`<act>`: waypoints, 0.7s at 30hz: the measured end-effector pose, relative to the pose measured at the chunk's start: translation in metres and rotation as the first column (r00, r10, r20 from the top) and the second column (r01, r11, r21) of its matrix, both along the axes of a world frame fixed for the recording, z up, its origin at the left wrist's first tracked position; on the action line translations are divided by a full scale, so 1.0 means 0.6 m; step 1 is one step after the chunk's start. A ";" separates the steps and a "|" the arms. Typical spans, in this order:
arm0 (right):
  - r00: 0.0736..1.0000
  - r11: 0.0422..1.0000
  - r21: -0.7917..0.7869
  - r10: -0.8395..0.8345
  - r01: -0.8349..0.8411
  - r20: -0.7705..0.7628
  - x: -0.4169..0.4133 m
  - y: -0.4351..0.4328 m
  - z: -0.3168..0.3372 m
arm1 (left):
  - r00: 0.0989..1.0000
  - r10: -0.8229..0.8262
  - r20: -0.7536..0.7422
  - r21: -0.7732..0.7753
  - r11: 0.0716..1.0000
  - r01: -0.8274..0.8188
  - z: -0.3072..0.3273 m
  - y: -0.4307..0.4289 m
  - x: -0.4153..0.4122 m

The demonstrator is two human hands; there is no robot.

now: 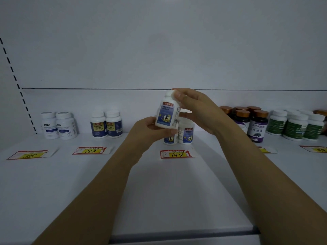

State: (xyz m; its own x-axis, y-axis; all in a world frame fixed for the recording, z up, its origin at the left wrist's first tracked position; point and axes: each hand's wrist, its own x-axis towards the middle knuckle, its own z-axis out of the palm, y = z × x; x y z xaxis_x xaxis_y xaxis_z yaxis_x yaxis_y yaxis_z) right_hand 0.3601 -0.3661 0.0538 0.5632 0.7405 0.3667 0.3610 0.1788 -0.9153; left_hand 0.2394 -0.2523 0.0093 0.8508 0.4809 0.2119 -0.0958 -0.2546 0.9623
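When the bottle (167, 110) is inspected: it is best kept label-forward and steadied at both ends.
Left hand (150, 128): wrapped round the base.
Right hand (192, 106): fingers pinched on the white cap.
Position: raised off the shelf (70, 174), above the price tag (175, 154), before two matching bottles (185, 133).

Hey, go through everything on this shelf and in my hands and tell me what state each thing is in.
held bottle: capped, lifted off the shelf, slightly tilted.
left hand: grips the held bottle's base.
right hand: pinches the held bottle's top.
two matching bottles: upright on the shelf, behind it.
price tag 147: lying flat.
copper-capped bottles: upright, capped.
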 end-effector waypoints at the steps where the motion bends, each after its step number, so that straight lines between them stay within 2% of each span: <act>1: 1.000 1.000 0.007 -0.024 0.024 0.010 0.000 0.002 -0.001 | 1.000 0.010 0.002 0.003 1.000 -0.010 0.000 0.000 0.000; 4: 0.999 0.998 0.034 -0.055 0.055 -0.002 0.004 0.001 -0.002 | 0.999 -0.038 -0.015 -0.038 0.999 0.037 -0.001 0.003 0.000; 7: 0.999 0.999 0.040 -0.016 0.018 -0.051 0.009 -0.004 -0.001 | 0.997 -0.077 -0.014 -0.083 0.994 0.075 -0.001 0.006 -0.001; 18: 0.998 0.999 -0.034 0.027 -0.029 -0.059 0.016 -0.009 -0.005 | 0.998 -0.057 -0.036 -0.061 0.997 0.055 -0.005 0.008 0.003; 21: 0.997 0.998 0.002 0.065 -0.065 -0.034 0.004 -0.008 0.000 | 0.998 -0.054 0.037 -0.045 0.997 0.056 -0.006 0.010 0.001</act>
